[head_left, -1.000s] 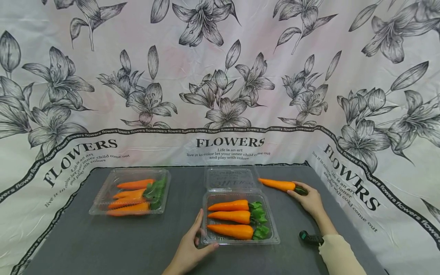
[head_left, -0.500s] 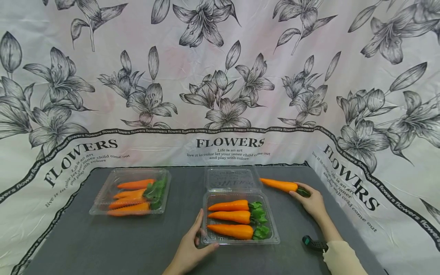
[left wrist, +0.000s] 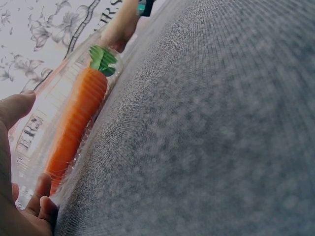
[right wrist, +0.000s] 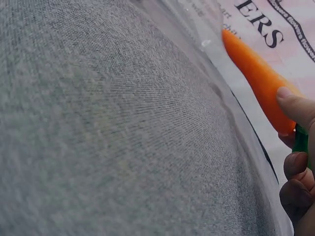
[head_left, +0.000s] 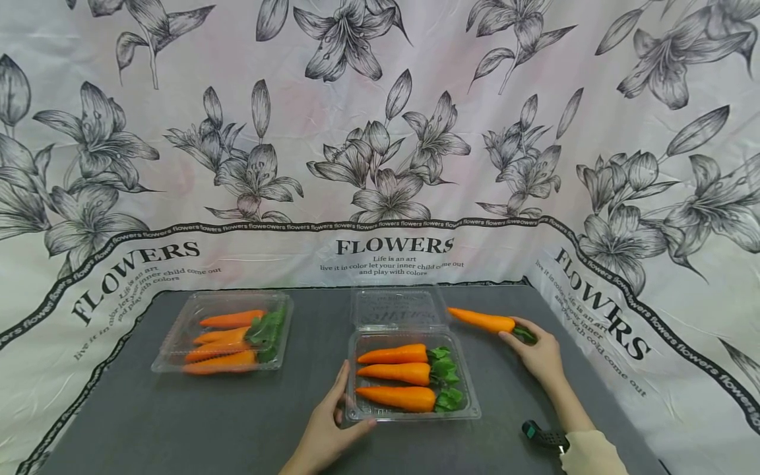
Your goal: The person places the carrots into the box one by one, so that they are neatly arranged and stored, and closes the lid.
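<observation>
A clear plastic clamshell box (head_left: 469, 410) stands in the middle with its lid (head_left: 399, 309) folded back. Three carrots (head_left: 396, 398) with green tops lie side by side in it, tips to the left. My left hand (head_left: 329, 419) holds the box's near left corner, thumb at the front edge and fingers along the left side. Right of the lid, my right hand (head_left: 541, 356) pinches another carrot (head_left: 481, 320) near its green top. That carrot (right wrist: 258, 78) points left, its tip close to the lid; the fingers partly cover the green top.
At the left on the grey table (head_left: 196, 422) stands a second clear box (head_left: 160, 361), closed, with several carrots (head_left: 228, 361) inside. A flower-printed cloth (head_left: 392, 254) hangs behind the table. My right wrist wears a dark strap (head_left: 543, 435).
The right hand and its carrot have shifted slightly to the right since a second ago. The left hand keeps its place at the box; the head view has swung a little.
</observation>
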`<state>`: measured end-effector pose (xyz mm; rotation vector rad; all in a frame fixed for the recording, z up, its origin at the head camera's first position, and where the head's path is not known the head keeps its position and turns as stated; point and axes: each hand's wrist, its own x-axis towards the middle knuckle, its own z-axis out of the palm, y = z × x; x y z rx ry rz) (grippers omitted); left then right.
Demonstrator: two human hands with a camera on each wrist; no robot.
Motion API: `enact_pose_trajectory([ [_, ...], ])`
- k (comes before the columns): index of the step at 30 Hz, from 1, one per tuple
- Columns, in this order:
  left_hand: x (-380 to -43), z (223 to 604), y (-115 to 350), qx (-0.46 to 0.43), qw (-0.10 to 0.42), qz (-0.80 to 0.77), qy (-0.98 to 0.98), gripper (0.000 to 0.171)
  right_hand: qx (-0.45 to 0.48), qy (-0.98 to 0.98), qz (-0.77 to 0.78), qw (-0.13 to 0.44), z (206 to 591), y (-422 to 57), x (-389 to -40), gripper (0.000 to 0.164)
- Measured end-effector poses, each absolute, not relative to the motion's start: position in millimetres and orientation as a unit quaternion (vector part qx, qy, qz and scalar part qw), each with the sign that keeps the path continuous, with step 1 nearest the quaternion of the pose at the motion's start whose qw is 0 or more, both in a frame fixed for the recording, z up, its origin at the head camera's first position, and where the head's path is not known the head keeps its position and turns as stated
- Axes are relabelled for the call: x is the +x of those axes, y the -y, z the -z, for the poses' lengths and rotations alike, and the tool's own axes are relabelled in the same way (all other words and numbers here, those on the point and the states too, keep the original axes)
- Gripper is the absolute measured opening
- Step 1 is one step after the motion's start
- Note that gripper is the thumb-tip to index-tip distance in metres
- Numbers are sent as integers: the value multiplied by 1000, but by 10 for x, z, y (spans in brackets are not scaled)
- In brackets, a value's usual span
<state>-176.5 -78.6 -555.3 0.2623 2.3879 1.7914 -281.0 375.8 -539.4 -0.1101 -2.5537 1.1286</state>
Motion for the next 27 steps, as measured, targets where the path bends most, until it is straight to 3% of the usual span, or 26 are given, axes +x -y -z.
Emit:
enact_pose_trajectory([
  [11, -1759, 5567, 782, 88, 71, -598, -793, 108, -75, 881, -430, 182, 5318, -3709, -2680, 56],
  [27, -1757, 5540, 785, 86, 74, -591, -798, 109, 62, 844, -505, 171, 5180, -3127, -2408, 45],
])
